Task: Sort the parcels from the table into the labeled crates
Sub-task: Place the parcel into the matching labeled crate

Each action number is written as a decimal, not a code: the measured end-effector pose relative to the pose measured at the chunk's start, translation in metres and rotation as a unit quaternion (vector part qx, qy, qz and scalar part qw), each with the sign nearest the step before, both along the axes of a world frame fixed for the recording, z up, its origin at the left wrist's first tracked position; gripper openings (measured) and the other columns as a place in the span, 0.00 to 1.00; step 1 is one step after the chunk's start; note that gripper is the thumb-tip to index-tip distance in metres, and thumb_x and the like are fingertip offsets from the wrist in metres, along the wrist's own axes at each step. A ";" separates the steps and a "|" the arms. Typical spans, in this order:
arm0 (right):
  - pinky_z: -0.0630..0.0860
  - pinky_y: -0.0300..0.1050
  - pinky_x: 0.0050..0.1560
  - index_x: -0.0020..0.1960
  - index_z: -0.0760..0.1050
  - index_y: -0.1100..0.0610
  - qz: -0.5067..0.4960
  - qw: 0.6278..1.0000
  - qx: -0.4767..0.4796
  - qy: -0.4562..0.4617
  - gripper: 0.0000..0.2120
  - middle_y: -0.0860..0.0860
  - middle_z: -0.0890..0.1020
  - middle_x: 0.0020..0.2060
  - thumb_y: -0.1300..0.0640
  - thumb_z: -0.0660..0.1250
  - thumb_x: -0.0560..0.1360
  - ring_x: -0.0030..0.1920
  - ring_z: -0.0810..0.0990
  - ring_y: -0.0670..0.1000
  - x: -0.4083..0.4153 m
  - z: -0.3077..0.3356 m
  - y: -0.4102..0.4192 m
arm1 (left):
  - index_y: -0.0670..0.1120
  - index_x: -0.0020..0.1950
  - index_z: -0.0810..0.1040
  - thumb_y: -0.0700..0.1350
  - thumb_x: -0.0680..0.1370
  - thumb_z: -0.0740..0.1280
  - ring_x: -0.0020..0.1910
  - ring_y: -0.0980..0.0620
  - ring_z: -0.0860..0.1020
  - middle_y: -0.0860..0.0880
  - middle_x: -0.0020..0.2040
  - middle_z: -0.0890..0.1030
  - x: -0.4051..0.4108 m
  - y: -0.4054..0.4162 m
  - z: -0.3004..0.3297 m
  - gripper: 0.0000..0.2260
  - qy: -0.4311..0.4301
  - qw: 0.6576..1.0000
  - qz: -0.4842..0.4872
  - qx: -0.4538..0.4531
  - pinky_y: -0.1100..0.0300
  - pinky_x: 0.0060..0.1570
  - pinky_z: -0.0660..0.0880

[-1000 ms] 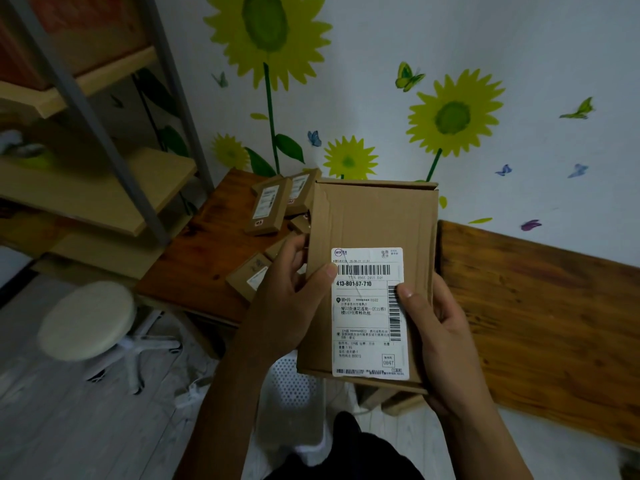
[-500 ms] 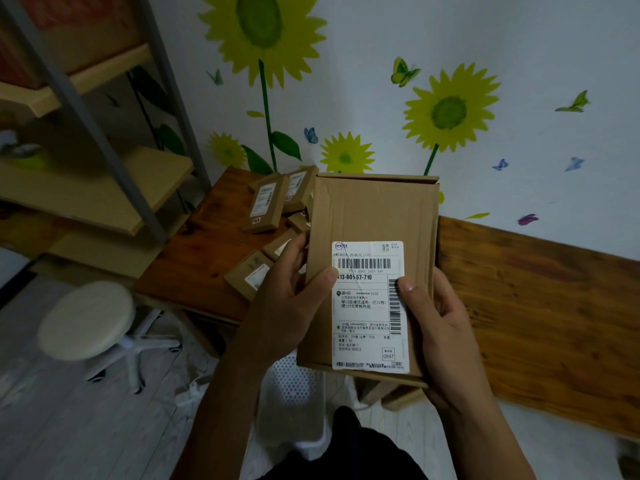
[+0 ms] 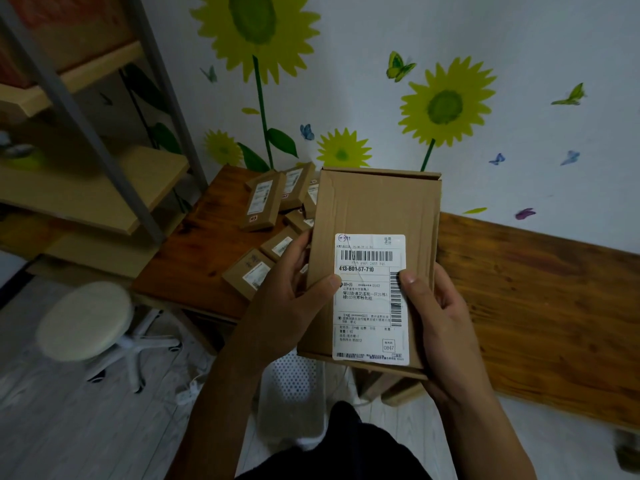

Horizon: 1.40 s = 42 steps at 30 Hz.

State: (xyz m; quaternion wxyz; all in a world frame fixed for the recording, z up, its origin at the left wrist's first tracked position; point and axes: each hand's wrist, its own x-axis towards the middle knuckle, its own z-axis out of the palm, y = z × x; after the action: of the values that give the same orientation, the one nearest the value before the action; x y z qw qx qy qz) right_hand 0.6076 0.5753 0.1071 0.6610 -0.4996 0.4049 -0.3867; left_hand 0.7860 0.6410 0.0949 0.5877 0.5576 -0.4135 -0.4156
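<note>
The parcel [image 3: 375,216] is matt brown cardboard, creased, with a smooth white paper label [image 3: 370,299]. The worktop [image 3: 540,306] is grained wood with a slight sheen. The far-left shelf [image 3: 104,188] has pale wooden boards on grey metal posts. The stool [image 3: 85,320] has a matt pale seat.

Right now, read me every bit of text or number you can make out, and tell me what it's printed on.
"413-B01-67-710": bold code on the white shipping label of the cardboard parcel held in both hands.
"0847": small box at the label's lower right.
"0102": after the masked digits mid-label.
Barcode digits, date line and Chinese address lines: too small to quote reliably.
Labels on the parcels on the table: too blurred to read.
</note>
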 end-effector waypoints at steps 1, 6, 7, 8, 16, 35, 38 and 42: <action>0.80 0.53 0.51 0.69 0.75 0.51 0.000 1.000 0.003 -0.003 0.23 0.53 0.87 0.53 0.50 0.67 0.74 0.53 0.86 0.55 0.000 -0.001 0.000 | 0.57 0.71 0.67 0.40 0.79 0.69 0.59 0.57 0.81 0.60 0.61 0.82 0.001 0.000 -0.001 0.24 0.000 1.000 0.000 0.001 0.62 0.52 0.80; 0.80 0.54 0.52 0.69 0.75 0.51 -0.001 1.000 0.014 -0.012 0.23 0.54 0.86 0.54 0.51 0.67 0.74 0.54 0.86 0.56 0.001 -0.002 -0.001 | 0.56 0.73 0.66 0.41 0.78 0.70 0.60 0.57 0.81 0.59 0.63 0.81 0.002 0.001 -0.001 0.26 0.005 1.000 -0.011 0.004 0.60 0.52 0.81; 0.80 0.54 0.52 0.69 0.75 0.51 -0.002 1.000 0.015 -0.014 0.23 0.54 0.86 0.54 0.51 0.68 0.74 0.54 0.86 0.56 0.001 -0.002 -0.001 | 0.57 0.72 0.66 0.39 0.79 0.68 0.59 0.58 0.81 0.61 0.61 0.81 0.002 0.001 0.000 0.25 0.005 1.000 -0.013 0.004 0.60 0.52 0.81; 0.80 0.54 0.53 0.69 0.75 0.51 -0.003 1.000 0.017 -0.015 0.23 0.54 0.87 0.54 0.51 0.68 0.74 0.54 0.86 0.56 0.002 -0.002 -0.001 | 0.58 0.70 0.66 0.37 0.79 0.67 0.58 0.59 0.81 0.64 0.60 0.81 0.002 0.002 0.000 0.25 0.002 1.000 -0.015 0.007 0.61 0.51 0.81; 0.82 0.51 0.49 0.65 0.77 0.53 -0.013 0.999 0.021 -0.021 0.20 0.54 0.87 0.52 0.51 0.67 0.74 0.52 0.87 0.56 0.005 -0.002 -0.003 | 0.59 0.73 0.63 0.36 0.79 0.67 0.59 0.61 0.80 0.68 0.59 0.80 0.003 0.004 -0.002 0.29 -0.016 0.999 -0.026 0.027 0.60 0.53 0.81; 0.84 0.53 0.50 0.64 0.77 0.53 -0.030 0.999 0.027 -0.030 0.18 0.53 0.87 0.53 0.51 0.67 0.75 0.53 0.87 0.55 0.005 0.000 -0.006 | 0.64 0.77 0.56 0.45 0.73 0.72 0.66 0.60 0.76 0.63 0.69 0.74 0.006 0.009 -0.011 0.39 -0.008 0.995 -0.086 0.041 0.52 0.60 0.80; 0.84 0.51 0.48 0.64 0.77 0.53 -0.033 0.999 0.029 -0.030 0.19 0.53 0.87 0.53 0.51 0.67 0.74 0.53 0.87 0.55 0.005 -0.002 -0.006 | 0.64 0.79 0.54 0.48 0.74 0.77 0.68 0.58 0.75 0.59 0.73 0.71 0.008 0.010 -0.014 0.42 -0.018 0.994 -0.100 0.049 0.49 0.62 0.78; 0.81 0.53 0.51 0.64 0.77 0.53 -0.039 0.998 0.030 -0.033 0.19 0.53 0.87 0.53 0.51 0.67 0.74 0.53 0.86 0.55 0.006 -0.003 -0.006 | 0.66 0.79 0.52 0.53 0.69 0.75 0.70 0.58 0.73 0.60 0.75 0.69 0.012 0.012 -0.017 0.45 -0.037 0.990 -0.125 0.056 0.50 0.64 0.77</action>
State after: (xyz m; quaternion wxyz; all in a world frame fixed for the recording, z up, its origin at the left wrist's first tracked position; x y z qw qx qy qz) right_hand 0.6131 0.5690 0.1046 0.6731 -0.4499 0.4139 -0.4162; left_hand 0.7975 0.6527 0.0780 0.4834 0.5483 -0.4777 -0.4873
